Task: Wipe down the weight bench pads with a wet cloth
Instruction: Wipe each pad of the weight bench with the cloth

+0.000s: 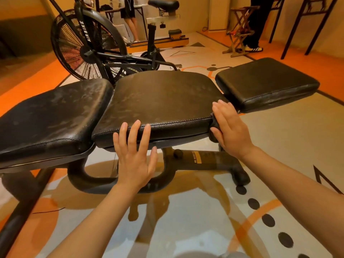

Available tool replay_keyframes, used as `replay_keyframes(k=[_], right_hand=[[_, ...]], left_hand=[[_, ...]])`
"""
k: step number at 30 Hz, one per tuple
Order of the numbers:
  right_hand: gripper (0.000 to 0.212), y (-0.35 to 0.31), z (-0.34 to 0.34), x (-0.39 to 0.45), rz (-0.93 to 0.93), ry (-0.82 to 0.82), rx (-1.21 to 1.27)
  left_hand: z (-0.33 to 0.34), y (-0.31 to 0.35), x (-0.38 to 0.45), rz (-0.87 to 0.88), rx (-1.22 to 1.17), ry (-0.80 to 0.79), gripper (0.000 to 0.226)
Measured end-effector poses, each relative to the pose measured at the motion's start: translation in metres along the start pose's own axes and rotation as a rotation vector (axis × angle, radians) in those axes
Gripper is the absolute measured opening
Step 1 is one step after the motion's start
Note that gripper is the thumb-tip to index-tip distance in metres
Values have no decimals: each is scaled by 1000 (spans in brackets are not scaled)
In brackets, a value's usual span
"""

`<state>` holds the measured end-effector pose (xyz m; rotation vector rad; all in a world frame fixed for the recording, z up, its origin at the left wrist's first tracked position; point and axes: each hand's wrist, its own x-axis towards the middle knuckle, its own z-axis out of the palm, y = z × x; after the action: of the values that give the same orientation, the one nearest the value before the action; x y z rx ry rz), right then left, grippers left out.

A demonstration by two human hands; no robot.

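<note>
The weight bench has three black pads in a row: a left pad (50,118), a middle pad (158,97) and a right pad (264,81). Dull streaks show on the left and middle pads. My left hand (134,153) lies flat with straight fingers against the front edge of the middle pad. My right hand (229,125) presses a dark cloth (214,125) with straight fingers against the middle pad's right front corner. Most of the cloth is hidden under the hand.
The bench's black frame (204,161) stands on a patterned grey and orange floor. An air bike (89,45) stands close behind the bench. A wooden folding stand (240,28) and a standing person's legs (255,25) are at the back right. Another person (130,17) stands at the back.
</note>
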<state>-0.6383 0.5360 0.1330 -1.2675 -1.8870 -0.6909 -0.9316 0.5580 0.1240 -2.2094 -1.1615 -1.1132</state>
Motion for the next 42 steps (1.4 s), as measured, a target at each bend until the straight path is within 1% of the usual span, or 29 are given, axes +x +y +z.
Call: replay_keyframes(k=[6,8,12,15,17,21,24,27,28,31,33,35,37,42], right_hand=[[36,-42,17,26,-134,197,-32],[33,-56,20,34,-178,235,-46],[33,-67,22,42,-287,204,-40],[39,-41,11,34,-390,122,-25],[42,-12,4,19,-354,63,-12],[44,31,-8,-4,-68,-42,60],[46,35,-9,-5,62,-67,119],[44,14,-4,0,141,-13,136],[42,4,-3,3,123,2,125],[38,-33,0,19,-52,27,86],[35,-64,6,35,-114,25,78],[35,-91,11,47,-131,-4,66],[36,-104,12,53,-117,-33,70],[36,-100,7,51,-145,-45,51]], left_hand=[[7,1,1,-18,0,20,60],[10,2,2,-28,5,25,60],[10,2,0,-31,15,31,60],[9,3,0,-29,17,40,58],[9,3,-1,-26,14,45,59],[10,7,4,-47,27,63,59],[7,9,5,-45,40,48,61],[3,8,5,-34,36,29,61],[1,8,6,-32,36,25,61],[-2,10,6,-23,34,16,61],[-5,11,6,-25,32,1,61],[-10,10,7,-20,22,-18,59],[-15,7,8,-8,4,-35,56],[-27,-2,13,38,-21,-87,55]])
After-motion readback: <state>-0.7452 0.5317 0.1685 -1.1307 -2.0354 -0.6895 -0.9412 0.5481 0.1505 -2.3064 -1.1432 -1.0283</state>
